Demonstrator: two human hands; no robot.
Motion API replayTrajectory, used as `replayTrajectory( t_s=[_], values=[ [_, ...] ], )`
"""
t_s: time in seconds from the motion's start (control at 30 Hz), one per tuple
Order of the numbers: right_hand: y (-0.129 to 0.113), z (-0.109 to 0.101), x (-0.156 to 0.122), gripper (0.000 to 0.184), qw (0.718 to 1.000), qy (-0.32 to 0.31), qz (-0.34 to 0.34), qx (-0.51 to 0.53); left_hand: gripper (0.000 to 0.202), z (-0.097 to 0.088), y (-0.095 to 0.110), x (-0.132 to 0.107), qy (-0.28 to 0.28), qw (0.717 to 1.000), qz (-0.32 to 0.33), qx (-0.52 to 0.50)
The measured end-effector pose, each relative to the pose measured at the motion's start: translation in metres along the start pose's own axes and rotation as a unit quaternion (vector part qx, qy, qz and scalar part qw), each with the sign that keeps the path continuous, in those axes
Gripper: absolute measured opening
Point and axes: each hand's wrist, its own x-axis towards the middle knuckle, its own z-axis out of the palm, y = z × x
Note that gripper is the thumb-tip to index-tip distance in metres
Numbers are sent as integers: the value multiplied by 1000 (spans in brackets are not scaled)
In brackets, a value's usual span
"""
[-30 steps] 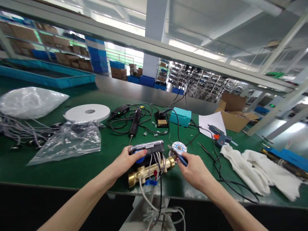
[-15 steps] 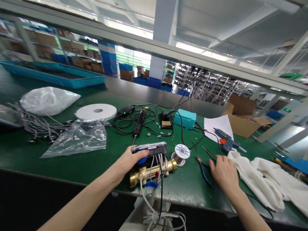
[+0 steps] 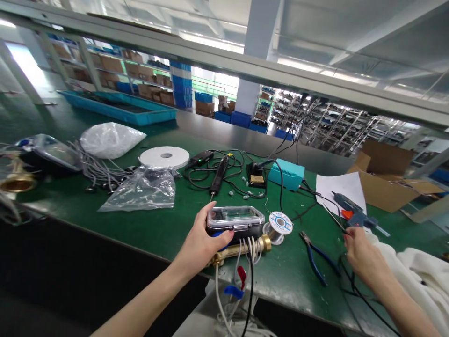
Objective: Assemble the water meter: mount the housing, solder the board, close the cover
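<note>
My left hand grips the left end of a water meter, a black box with a clear lid on a brass pipe body. White and black cables hang from it over the bench edge, with red and blue tabs among them. My right hand is closed on the near end of slim, pointed tweezers; the fingers hide part of them. Blue-handled cutting pliers lie left of that hand. A solder spool stands right behind the meter.
Behind lie an electric screwdriver, a teal soldering station and an iron stand. A glue gun rests on paper near a cardboard box. White cloth lies right; a tape roll and plastic bags lie left.
My right hand has closed on the tweezers, and their tip has shifted. The meter has tilted so its clear lid shows more. The view has swung left.
</note>
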Motion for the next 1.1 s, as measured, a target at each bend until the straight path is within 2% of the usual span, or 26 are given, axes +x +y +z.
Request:
replayTrajectory(
  t_s=[0.07,0.17,0.27,0.33,0.4,0.5,0.83,0.97,1.1],
  values=[
    [-18,-19,-20,37,995,19,-70,75,86,0,1,-2,1,1000,1,3],
    [-56,-45,-51,36,954,54,-250,155,86,1,4,-4,0,1000,-2,1],
    [-90,-63,-68,36,909,117,-369,152,87,2,6,-5,0,1000,-4,-3],
    [-103,-69,-70,37,890,143,-412,134,87,3,6,-5,1,1000,-6,-3],
    [-110,-73,-69,38,882,154,-430,121,87,3,6,-5,1,1000,-4,-2],
    [-113,-74,-66,38,884,147,-429,117,86,3,3,-4,5,1000,5,7],
    [-115,-77,-60,28,915,61,-393,61,85,3,0,-4,4,1000,10,8],
    [-120,-86,-60,23,917,73,-393,2,85,4,-1,-5,11,1000,15,11],
    [-129,-94,-69,21,908,123,-397,-54,85,6,0,-9,23,999,19,32]
  ],
)
